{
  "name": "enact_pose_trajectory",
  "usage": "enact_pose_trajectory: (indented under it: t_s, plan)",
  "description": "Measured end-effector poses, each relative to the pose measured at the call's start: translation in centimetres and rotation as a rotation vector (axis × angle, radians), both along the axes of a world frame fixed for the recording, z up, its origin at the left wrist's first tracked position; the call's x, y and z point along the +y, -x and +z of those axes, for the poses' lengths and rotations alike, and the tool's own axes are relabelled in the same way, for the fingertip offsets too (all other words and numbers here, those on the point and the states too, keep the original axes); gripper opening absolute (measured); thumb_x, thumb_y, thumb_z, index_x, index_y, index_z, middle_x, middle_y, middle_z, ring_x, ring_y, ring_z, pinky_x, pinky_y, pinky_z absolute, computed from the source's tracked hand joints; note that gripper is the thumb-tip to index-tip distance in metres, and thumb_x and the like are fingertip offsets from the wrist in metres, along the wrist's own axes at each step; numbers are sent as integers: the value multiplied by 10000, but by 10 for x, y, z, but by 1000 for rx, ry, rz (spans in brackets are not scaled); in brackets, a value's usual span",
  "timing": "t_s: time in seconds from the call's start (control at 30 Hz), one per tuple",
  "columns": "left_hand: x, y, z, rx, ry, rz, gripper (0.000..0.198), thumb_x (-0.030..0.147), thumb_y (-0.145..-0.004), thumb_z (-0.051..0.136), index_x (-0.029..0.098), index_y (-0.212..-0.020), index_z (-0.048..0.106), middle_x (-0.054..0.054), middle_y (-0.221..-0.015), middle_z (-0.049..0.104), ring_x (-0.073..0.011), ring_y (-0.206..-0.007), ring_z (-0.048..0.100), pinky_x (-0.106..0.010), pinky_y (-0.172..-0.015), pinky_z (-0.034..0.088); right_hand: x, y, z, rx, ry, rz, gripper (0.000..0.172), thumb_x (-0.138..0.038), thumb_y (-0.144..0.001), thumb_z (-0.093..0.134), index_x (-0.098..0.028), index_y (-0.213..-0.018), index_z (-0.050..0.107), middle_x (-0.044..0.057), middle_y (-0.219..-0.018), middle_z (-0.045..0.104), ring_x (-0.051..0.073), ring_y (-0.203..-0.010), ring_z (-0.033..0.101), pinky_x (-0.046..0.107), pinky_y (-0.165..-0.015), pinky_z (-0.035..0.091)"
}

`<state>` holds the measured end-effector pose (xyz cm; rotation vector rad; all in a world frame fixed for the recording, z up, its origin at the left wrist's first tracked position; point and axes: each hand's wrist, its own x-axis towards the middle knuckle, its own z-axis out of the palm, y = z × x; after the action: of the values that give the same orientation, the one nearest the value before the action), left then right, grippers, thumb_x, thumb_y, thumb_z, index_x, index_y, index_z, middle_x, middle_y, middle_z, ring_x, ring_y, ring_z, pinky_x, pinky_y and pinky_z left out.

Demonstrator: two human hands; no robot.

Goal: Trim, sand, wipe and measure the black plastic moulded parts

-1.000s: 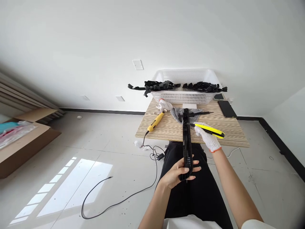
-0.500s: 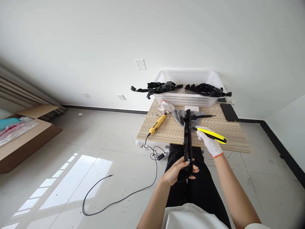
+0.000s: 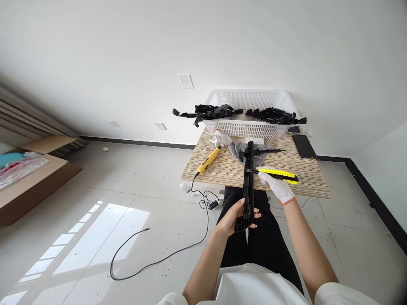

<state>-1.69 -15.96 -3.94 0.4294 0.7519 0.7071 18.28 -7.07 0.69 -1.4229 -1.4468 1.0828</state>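
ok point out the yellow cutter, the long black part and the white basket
yellow cutter (image 3: 279,173), head view, on the yellow handle
long black part (image 3: 248,183), head view, about midway along its length
white basket (image 3: 242,128), head view, on the slotted front wall

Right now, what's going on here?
The bare left hand grips the near end of a long black plastic part. The gloved right hand holds a yellow utility knife, its blade over or against the part. A yellow corded tool lies on the table; a white basket behind carries more black parts.
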Motion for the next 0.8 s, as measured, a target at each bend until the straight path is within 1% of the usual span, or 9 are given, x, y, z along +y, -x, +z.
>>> enact_pose_trajectory:
  t_s: [0.07,0.17,0.23,0.33,0.4,0.47,0.57,0.67,0.8]
  plan:
    - [-2,2,-4,-67,22,24,505,585,-916,541,133,-1130,611,-195,-1207,660,-358,-1186,625,-426,-753,612,0,0,-2,51,20,-8,306,-532,-803,613,-244,-881,676,17,-772,675,185,-703,602,340,-762,525]
    - [-8,6,-10,-204,50,48,543,594,-935,490,124,-1188,590,-210,-1346,587,-380,-1302,539,-463,-771,617,1,0,-5,109,69,-67,347,-543,-775,625,-246,-941,691,25,-844,713,201,-779,643,339,-793,525]
    - [-14,9,-14,-298,74,32,570,602,-943,465,109,-1207,577,-220,-1399,546,-395,-1355,483,-493,-785,614,1,-1,-6,86,87,-85,357,-554,-770,621,-232,-903,703,31,-834,722,206,-798,653,340,-808,517]
    - [-20,12,-14,-374,85,5,596,613,-938,465,97,-1215,571,-236,-1409,533,-417,-1374,454,-537,-820,595,1,-2,-6,81,97,-96,370,-578,-769,617,-225,-832,708,36,-834,729,202,-813,656,329,-823,509]
    - [-20,12,-10,-365,77,2,598,611,-933,478,93,-1216,578,-239,-1421,522,-420,-1379,444,-603,-896,547,1,-1,-5,121,105,-105,365,-576,-752,639,-225,-822,711,38,-840,733,197,-811,655,325,-818,510]
    - [-17,10,-5,-332,57,2,602,606,-937,477,91,-1231,581,-235,-1445,503,-415,-1396,423,-679,-990,455,0,2,-5,169,99,-121,358,-557,-733,661,-220,-843,710,43,-833,732,195,-794,652,331,-801,512]
    - [-9,6,0,-295,30,3,627,612,-946,449,91,-1272,572,-227,-1480,470,-405,-1424,383,-733,-1060,337,1,4,-5,200,75,-147,375,-542,-722,667,-211,-895,699,46,-824,728,191,-761,649,340,-770,519]
    - [1,3,-4,-278,40,-9,670,639,-944,416,97,-1313,553,-225,-1514,426,-396,-1439,356,-718,-1070,329,3,3,-6,235,88,-130,387,-543,-717,677,-218,-926,686,29,-798,714,187,-733,650,335,-737,533]
    - [22,13,-12,-210,4,-85,730,695,-927,373,111,-1328,548,-235,-1495,437,-396,-1422,370,-651,-1038,391,2,-3,-5,219,53,-35,340,-533,-732,689,-215,-850,665,28,-758,684,180,-695,622,345,-730,543]
